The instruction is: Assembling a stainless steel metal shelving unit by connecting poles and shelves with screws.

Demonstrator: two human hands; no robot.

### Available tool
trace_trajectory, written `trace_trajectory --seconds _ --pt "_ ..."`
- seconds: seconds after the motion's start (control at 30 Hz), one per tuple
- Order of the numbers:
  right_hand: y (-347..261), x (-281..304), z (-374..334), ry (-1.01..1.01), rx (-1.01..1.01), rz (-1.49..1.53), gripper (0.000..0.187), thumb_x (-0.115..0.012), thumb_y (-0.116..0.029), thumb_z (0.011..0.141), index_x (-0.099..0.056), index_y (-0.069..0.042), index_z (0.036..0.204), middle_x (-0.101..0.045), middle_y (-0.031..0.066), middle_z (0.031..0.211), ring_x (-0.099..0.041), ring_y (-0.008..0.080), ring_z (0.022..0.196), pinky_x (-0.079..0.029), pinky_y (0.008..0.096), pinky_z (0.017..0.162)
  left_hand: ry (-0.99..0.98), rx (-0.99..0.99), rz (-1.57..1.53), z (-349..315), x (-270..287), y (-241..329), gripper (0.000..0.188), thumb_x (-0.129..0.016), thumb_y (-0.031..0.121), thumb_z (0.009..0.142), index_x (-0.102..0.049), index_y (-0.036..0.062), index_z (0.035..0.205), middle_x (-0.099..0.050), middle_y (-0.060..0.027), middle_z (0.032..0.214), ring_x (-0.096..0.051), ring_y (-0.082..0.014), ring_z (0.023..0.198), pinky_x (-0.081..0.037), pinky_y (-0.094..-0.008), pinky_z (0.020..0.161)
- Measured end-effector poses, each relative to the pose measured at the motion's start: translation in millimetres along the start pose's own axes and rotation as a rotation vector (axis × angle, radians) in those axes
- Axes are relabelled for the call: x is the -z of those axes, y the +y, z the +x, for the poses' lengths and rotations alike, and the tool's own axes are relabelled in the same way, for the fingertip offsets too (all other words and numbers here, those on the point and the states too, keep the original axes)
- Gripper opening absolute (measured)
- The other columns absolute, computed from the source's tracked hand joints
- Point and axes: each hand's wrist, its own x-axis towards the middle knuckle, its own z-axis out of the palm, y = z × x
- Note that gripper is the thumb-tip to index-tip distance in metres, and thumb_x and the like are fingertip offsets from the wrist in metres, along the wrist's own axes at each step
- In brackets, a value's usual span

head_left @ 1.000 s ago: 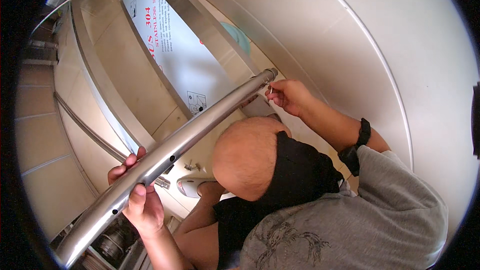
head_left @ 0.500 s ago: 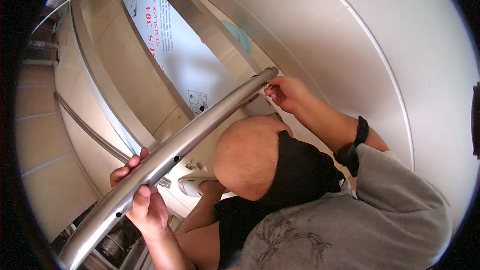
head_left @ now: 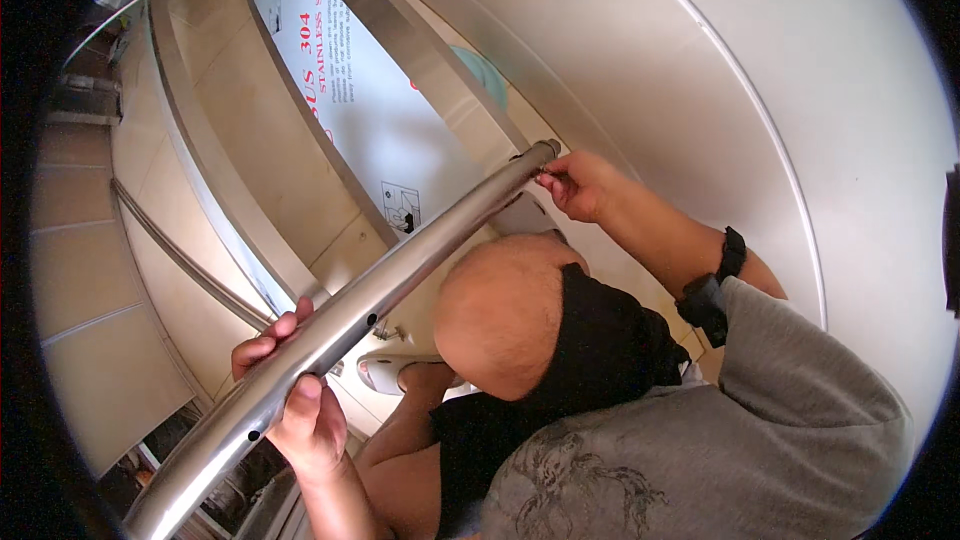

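A long, round, shiny metal tube (head_left: 335, 338) with dark holes in its side slants across the view, from the lower left to a capped end near the wall. My left hand (head_left: 312, 432) wraps round its lower part, thumb on the near side and fingers over the far side. Beside the capped end, my right hand (head_left: 583, 187) has its fingers pinched together close under the tube. Whatever it holds is too small and hidden to name. Beyond the tube, a metal frame (head_left: 400, 30) borders a flat metal sheet (head_left: 385, 125) covered in printed film.
A pale smooth wall (head_left: 860, 130) curves along the right. A teal basin (head_left: 482, 75) stands behind the frame. My bent knee (head_left: 500, 315) is just under the tube. Small metal fittings (head_left: 387, 332) lie near my slippered foot (head_left: 385, 373). A thin pipe (head_left: 180, 258) runs at left.
The tube and my left hand have shifted slightly to the right in the view. My right fingers have drawn together closer to the underside of the tube's far end.
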Motion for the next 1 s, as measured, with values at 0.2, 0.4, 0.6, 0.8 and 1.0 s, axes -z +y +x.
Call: trace_trajectory --seconds 0.2,0.4,0.6,0.8,1.0 --pt "15 8 -5 0.027 0.387 -0.632 0.010 -0.047 -0.007 0.085 -0.053 -0.001 0.079 -0.058 0.0077 0.065 -0.055 0.0149 0.049 -0.044 0.0276 0.041 -0.043 -0.018 0.037 1 1 -4 0.044 -0.068 0.019 0.074 -0.044 0.0101 0.111 -0.051 -0.0094 0.117 -0.041 -0.0344 0.117 -0.031 -0.0487 0.100" --pt "21 45 29 0.125 1.682 -1.695 0.018 -0.056 -0.008 0.072 -0.052 -0.004 0.090 -0.054 0.0128 0.069 -0.058 0.0269 0.057 -0.046 0.0387 0.051 0.015 -0.004 0.010 4 -2 0 0.044 -0.066 0.017 0.075 -0.043 0.0096 0.112 -0.050 -0.0113 0.118 -0.041 -0.0343 0.118 -0.033 -0.0489 0.100" --pt "11 51 15 -0.107 1.928 -1.633 0.012 -0.058 -0.008 0.079 -0.056 0.002 0.085 -0.057 0.0123 0.070 -0.057 0.0247 0.057 -0.046 0.0353 0.051 0.003 0.012 -0.003 6 -7 -1 0.045 -0.065 0.016 0.075 -0.043 0.0096 0.114 -0.048 -0.0120 0.121 -0.041 -0.0342 0.118 -0.035 -0.0477 0.098" --pt "23 56 6 -0.259 0.687 -0.538 0.009 -0.057 -0.008 0.083 -0.057 -0.002 0.090 -0.059 0.0076 0.080 -0.057 0.0156 0.066 -0.045 0.0304 0.057 0.074 0.034 -0.015 6 -8 1 0.046 -0.069 0.018 0.072 -0.044 0.0085 0.110 -0.052 -0.0112 0.113 -0.044 -0.0341 0.114 -0.031 -0.0491 0.100" --pt "26 57 -23 -0.468 0.222 -0.354 0.013 -0.054 -0.012 0.085 -0.054 -0.002 0.093 -0.059 0.0071 0.085 -0.055 0.0132 0.067 -0.043 0.0250 0.061 0.008 0.024 -0.018 5 -1 -2 0.045 -0.065 0.016 0.075 -0.043 0.0092 0.114 -0.049 -0.0116 0.120 -0.040 -0.0340 0.119 -0.036 -0.0480 0.098"
